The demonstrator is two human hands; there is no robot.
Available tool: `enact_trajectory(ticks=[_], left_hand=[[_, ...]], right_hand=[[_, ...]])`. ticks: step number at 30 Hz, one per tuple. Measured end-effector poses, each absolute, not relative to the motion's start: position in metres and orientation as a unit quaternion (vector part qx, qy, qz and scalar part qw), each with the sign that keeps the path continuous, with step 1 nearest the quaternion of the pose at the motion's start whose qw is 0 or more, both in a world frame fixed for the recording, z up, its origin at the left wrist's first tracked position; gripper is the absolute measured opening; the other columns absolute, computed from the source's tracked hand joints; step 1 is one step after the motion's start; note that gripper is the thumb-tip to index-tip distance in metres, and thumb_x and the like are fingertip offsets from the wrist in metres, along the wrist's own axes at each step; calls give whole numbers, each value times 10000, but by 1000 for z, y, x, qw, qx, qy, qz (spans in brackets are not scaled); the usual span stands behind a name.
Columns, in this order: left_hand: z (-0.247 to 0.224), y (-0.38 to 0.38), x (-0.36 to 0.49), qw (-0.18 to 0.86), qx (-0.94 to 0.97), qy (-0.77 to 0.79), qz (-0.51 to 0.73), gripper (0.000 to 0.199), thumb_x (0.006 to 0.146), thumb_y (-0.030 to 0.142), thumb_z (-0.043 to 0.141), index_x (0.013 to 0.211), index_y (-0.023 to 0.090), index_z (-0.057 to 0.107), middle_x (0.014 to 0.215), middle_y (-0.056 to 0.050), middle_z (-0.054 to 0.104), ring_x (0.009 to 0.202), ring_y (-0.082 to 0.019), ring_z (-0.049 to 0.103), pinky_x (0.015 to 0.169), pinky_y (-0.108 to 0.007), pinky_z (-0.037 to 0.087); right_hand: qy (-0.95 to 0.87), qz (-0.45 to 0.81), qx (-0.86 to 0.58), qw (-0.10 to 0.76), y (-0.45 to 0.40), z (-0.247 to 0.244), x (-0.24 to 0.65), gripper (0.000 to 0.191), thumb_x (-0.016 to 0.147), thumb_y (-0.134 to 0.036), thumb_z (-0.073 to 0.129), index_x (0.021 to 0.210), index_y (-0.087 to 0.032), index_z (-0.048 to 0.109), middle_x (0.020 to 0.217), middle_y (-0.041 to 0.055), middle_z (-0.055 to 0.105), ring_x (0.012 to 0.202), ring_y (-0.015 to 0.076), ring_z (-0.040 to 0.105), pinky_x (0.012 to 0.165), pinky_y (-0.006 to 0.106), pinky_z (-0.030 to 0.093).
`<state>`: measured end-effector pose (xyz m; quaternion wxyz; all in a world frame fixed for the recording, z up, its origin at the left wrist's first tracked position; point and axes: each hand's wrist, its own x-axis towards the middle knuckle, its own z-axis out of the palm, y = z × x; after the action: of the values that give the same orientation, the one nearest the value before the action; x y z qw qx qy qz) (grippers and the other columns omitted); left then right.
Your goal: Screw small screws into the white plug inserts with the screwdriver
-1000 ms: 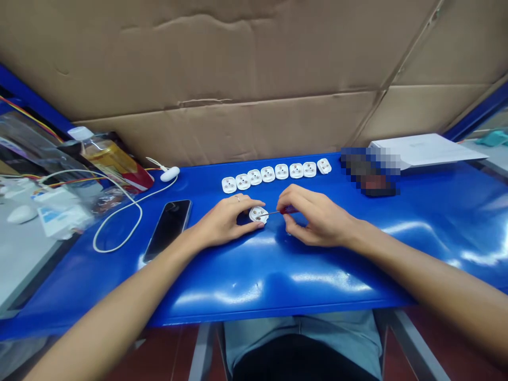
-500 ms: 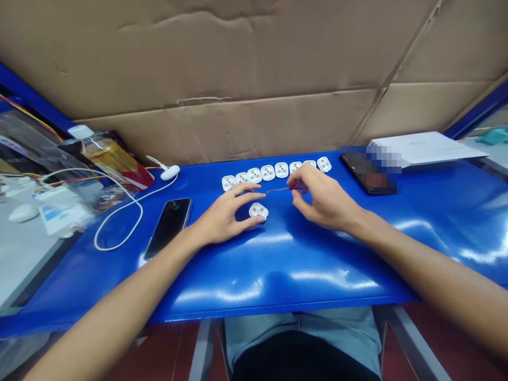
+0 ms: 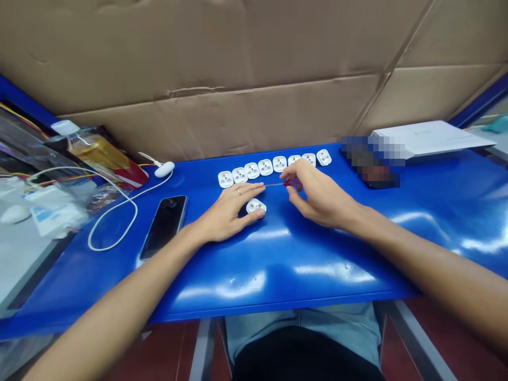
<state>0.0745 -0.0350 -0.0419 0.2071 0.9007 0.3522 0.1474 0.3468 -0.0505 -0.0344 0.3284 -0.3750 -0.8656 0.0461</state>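
Note:
My right hand point(image 3: 313, 193) pinches a thin screwdriver point(image 3: 286, 183) by its red end, the shaft pointing left. Its tip reaches the fingertips of my left hand point(image 3: 228, 211), whose fingers are stretched out together; whether they grip the tip, I cannot tell. The left thumb lies apart from them, against the near edge of a white plug housing point(image 3: 256, 204) with metal parts inside. Beyond my hands, several similar white plug housings point(image 3: 265, 167) stand in a row, partly hidden by my right hand.
A black phone point(image 3: 164, 226) and a white cable point(image 3: 133, 209) lie on the left, near a tilted bottle point(image 3: 93, 151). At the right are a partly blurred dark device point(image 3: 371, 164) and a white box point(image 3: 432, 137). Cardboard point(image 3: 238, 63) backs the blue table point(image 3: 278, 286).
The left fingers have closed together and come to the screwdriver's tip. My right hand has shifted slightly left with the screwdriver. The view has tilted a little.

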Motion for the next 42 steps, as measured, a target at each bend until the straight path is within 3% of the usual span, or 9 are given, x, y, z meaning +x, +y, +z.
enact_trajectory(ticks=[6, 11, 15, 21, 42], left_hand=[[-40, -36, 73, 216, 894, 362, 152, 656, 1051, 588, 554, 1603, 242, 482, 1715, -128, 385, 1613, -335, 303, 1325, -559, 241], [-36, -38, 67, 214, 886, 366, 186, 773, 907, 649, 744, 1534, 252, 533, 1537, -139, 561, 1459, -353, 488, 1242, -542, 385], [-35, -37, 65, 202, 890, 363, 186, 698, 900, 625, 765, 1460, 243, 600, 1320, -109, 683, 1250, -318, 616, 1112, -497, 480], [-37, -34, 64, 204, 895, 354, 177, 510, 956, 558, 725, 1355, 243, 680, 1286, -80, 727, 1182, -290, 651, 1049, -448, 497], [-38, -36, 66, 215, 898, 332, 192, 517, 963, 517, 730, 1379, 211, 694, 1158, -94, 742, 1067, -268, 688, 983, -417, 538]], right_hand=[[-849, 45, -390, 353, -49, -32, 349, 289, 932, -102, 547, 1199, -212, 528, 1145, 122, 663, 979, 257, 690, 846, 407, 575], [-838, 38, -388, 381, -52, -25, 353, 168, 928, -141, 582, 1064, -231, 547, 981, 62, 698, 821, 211, 688, 752, 348, 552], [-871, 35, -345, 347, -57, -21, 352, 124, 907, -143, 586, 994, -229, 572, 845, 19, 698, 673, 170, 623, 639, 303, 471], [-892, 51, -313, 321, -65, -20, 347, 109, 906, -154, 584, 992, -217, 608, 849, 22, 725, 676, 165, 624, 629, 293, 443], [-896, 34, -325, 301, -62, -24, 349, 38, 1026, -241, 563, 1053, -242, 588, 816, 16, 751, 690, 186, 703, 616, 289, 463]])
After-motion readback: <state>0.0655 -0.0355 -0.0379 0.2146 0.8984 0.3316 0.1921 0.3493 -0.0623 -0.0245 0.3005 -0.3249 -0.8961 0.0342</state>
